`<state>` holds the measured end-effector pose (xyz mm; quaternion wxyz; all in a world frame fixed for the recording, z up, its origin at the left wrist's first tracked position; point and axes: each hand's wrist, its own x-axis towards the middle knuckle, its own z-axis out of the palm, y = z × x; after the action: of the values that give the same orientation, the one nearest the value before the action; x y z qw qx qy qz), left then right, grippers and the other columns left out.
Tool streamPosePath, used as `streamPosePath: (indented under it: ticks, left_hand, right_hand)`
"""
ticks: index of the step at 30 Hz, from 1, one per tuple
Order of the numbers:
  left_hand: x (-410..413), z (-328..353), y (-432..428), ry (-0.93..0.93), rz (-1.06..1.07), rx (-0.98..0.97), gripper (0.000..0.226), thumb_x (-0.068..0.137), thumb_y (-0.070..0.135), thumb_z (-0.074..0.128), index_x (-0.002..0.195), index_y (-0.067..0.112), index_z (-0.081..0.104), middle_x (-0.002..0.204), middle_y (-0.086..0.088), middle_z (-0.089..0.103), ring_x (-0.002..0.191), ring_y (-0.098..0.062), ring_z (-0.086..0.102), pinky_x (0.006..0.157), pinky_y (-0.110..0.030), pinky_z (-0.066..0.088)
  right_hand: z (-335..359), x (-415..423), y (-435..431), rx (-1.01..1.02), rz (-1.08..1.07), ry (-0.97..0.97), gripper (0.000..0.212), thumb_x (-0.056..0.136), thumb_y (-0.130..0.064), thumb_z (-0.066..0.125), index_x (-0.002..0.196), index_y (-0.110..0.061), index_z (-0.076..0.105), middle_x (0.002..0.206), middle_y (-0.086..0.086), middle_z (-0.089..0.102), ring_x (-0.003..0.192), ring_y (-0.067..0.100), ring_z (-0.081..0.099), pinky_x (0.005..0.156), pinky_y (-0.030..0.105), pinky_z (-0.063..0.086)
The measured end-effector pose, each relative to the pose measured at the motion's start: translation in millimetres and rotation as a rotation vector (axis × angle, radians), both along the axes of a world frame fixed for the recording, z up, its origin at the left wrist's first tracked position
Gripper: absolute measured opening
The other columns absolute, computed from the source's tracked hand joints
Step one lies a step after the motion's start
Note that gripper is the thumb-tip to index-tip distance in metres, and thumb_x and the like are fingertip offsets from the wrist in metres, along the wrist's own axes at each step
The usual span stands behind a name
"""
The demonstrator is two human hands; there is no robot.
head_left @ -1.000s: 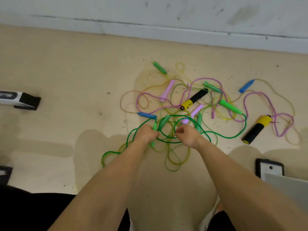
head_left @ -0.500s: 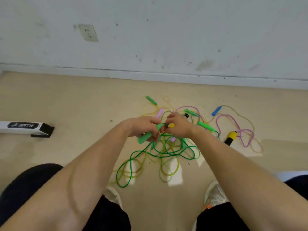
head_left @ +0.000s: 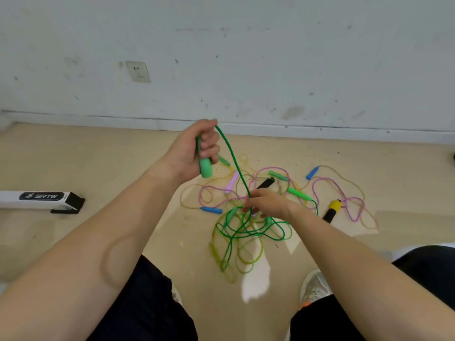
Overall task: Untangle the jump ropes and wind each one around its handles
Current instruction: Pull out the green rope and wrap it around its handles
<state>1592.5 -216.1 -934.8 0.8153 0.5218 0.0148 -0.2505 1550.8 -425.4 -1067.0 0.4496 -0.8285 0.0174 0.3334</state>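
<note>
Seeing early progress: left grip (head_left: 197, 148) clenches one green handle (head_left: 205, 168) centre frame, right grip (head_left: 266, 203) pinches its green rope (head_left: 234, 158) just above the floor tangle (head_left: 248, 232); nothing wound yet, every rope knotted together, I reckon

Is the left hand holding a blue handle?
No, the left hand grips a green handle; the right hand pinches its green rope.

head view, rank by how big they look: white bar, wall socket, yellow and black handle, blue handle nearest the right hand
1. white bar
2. wall socket, though farthest from camera
3. yellow and black handle
4. blue handle, the thinnest
</note>
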Motion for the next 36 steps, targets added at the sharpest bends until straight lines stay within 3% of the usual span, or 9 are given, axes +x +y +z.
streamPosePath:
  ticks: [3,6,8,12,18,23,28,32,36]
  left_hand:
    - [6,-9,10,0.018,0.214,0.032,0.035,0.089,0.020,0.063,0.062,0.023,0.040,0.053,0.007,0.033,0.042,-0.008,0.027,0.051,-0.023,0.031]
    - [3,-40,17,-0.189,0.062,0.699,0.022,0.086,0.012,0.074,0.077,0.013,0.054,0.071,-0.003,0.057,0.056,-0.013,0.049,0.052,-0.028,0.047]
    - [-7,-59,11,-0.191,-0.185,0.885,0.024,0.082,0.011,0.079,0.095,-0.001,0.063,0.091,-0.006,0.070,0.074,-0.014,0.061,0.066,-0.031,0.055]
    - [-24,-74,-11,-0.212,-0.298,0.802,0.024,0.078,0.011,0.084,0.091,0.012,0.065,0.106,0.002,0.071,0.094,-0.015,0.066,0.086,-0.030,0.050]
    - [-28,-69,-24,-0.088,-0.175,0.664,0.027,0.098,0.023,0.063,0.076,0.015,0.050,0.068,-0.004,0.064,0.071,-0.022,0.071,0.079,-0.044,0.058]
    - [-21,-39,-34,0.050,-0.041,0.289,0.028,0.100,0.025,0.059,0.077,0.016,0.047,0.063,0.003,0.043,0.065,-0.020,0.067,0.064,-0.043,0.062]
    - [-15,-11,-39,0.145,0.055,-0.046,0.020,0.105,0.024,0.046,0.087,0.015,0.047,0.064,0.002,0.045,0.063,-0.018,0.067,0.059,-0.035,0.059]
    - [5,-5,-19,0.143,0.349,-0.138,0.024,0.106,0.023,0.044,0.084,0.015,0.047,0.057,0.004,0.047,0.065,-0.017,0.071,0.058,-0.034,0.060]
    - [21,-13,12,0.125,0.536,-0.136,0.015,0.105,0.015,0.048,0.092,0.009,0.052,0.060,0.001,0.050,0.076,-0.021,0.073,0.064,-0.041,0.061]
  right_hand:
    - [-9,-11,0,0.039,-0.018,0.055,0.020,0.102,-0.025,0.050,0.093,-0.011,0.061,0.100,0.010,0.075,0.081,0.020,0.070,0.074,0.036,0.055]
    - [4,-9,0,0.209,-0.191,0.024,0.023,0.106,-0.020,0.046,0.093,-0.006,0.058,0.086,0.013,0.075,0.068,0.023,0.071,0.067,0.035,0.060]
    - [26,-2,1,0.363,-0.332,-0.011,0.026,0.107,-0.018,0.044,0.088,-0.006,0.059,0.082,0.011,0.074,0.064,0.021,0.071,0.062,0.031,0.060]
    - [75,17,-1,0.712,-0.587,-0.005,0.024,0.107,-0.016,0.043,0.091,-0.006,0.058,0.073,0.008,0.074,0.060,0.018,0.072,0.056,0.026,0.059]
    - [123,34,-22,0.969,-0.810,-0.077,0.029,0.107,-0.026,0.044,0.096,-0.005,0.060,0.078,0.008,0.074,0.068,0.018,0.073,0.060,0.026,0.058]
    - [101,22,-36,0.576,-0.592,-0.101,0.044,0.104,-0.034,0.032,0.117,-0.011,0.067,0.109,0.006,0.076,0.100,0.029,0.070,0.080,0.037,0.054]
    - [60,-13,-7,0.402,-0.153,0.020,0.055,0.094,-0.033,0.027,0.102,-0.008,0.075,0.110,0.007,0.075,0.115,0.024,0.066,0.097,0.038,0.040]
    - [30,-30,-4,0.373,-0.149,0.153,0.086,0.087,-0.079,0.017,0.074,-0.011,0.068,0.095,0.017,0.075,0.101,0.029,0.070,0.102,0.041,0.038]
    - [10,-40,-27,-0.022,-0.050,0.086,0.051,0.099,-0.055,0.047,0.076,-0.011,0.059,0.085,0.012,0.072,0.071,0.009,0.062,0.072,0.021,0.044]
